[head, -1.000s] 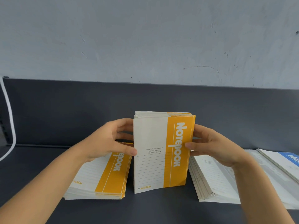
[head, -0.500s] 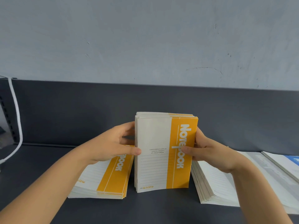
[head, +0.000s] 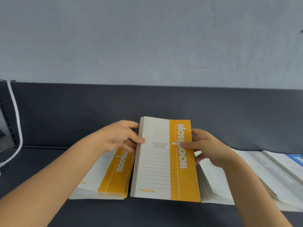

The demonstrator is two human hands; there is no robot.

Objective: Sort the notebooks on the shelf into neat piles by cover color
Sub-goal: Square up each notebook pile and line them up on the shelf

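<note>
A bundle of white-and-orange notebooks [head: 165,161] stands tilted on its lower edge at the middle of the dark shelf [head: 147,213]. My left hand [head: 119,138] grips its left edge, thumb on the front cover. My right hand [head: 208,146] holds the right edge, thumb across the orange band. To the left lies a flat pile of orange notebooks [head: 108,176], partly under my left forearm. On the right sits a pile of grey-covered notebooks [head: 246,177], with a blue-covered notebook [head: 293,159] at the far right edge.
The shelf's dark back panel [head: 147,102] rises behind the piles, below a pale wall. A white cable [head: 16,122] hangs down at the far left beside a slotted upright.
The held orange bundle has leaned back from upright, its top tipping away and its cover now facing upward more. Both hands kept their grip on its edges.
</note>
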